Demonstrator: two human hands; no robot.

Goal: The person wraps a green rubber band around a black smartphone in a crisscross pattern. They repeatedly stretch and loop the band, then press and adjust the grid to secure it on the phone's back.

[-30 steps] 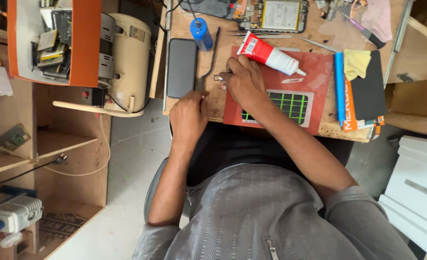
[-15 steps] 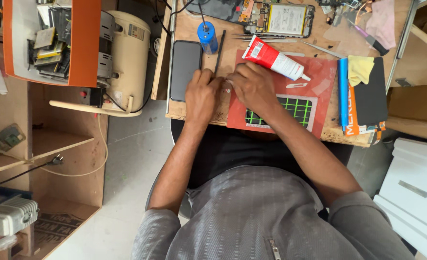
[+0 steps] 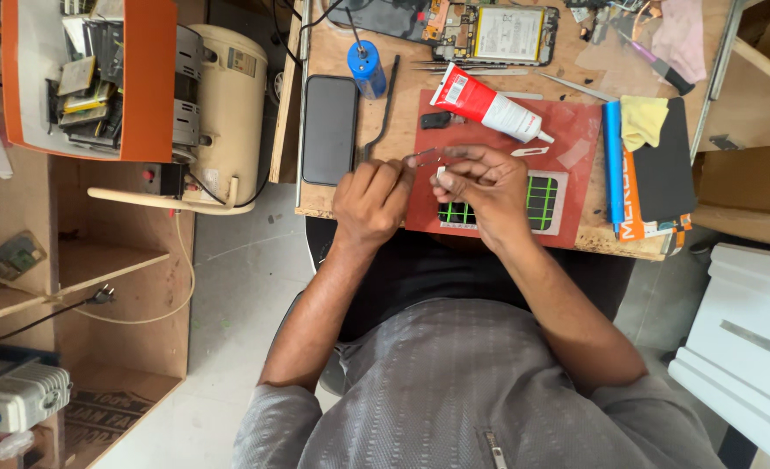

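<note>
Your left hand (image 3: 369, 201) grips slim metal tweezers (image 3: 421, 157) and your right hand (image 3: 480, 182) pinches a tiny pale part (image 3: 441, 174) over the red work mat (image 3: 576, 143), while the red-and-white glue tube (image 3: 486, 106) lies capped and the opened phone (image 3: 489, 30) waits unassembled.

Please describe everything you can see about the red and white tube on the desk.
The tube is a soft squeeze tube, plastic by its look, with a red body, a white front part and a thin clear nozzle. Its flat crimped end points to the upper left, its nozzle to the lower right. It lies on its side, slanted, across the upper edge of the red mat. No hand touches it; both hands are below it.
</note>
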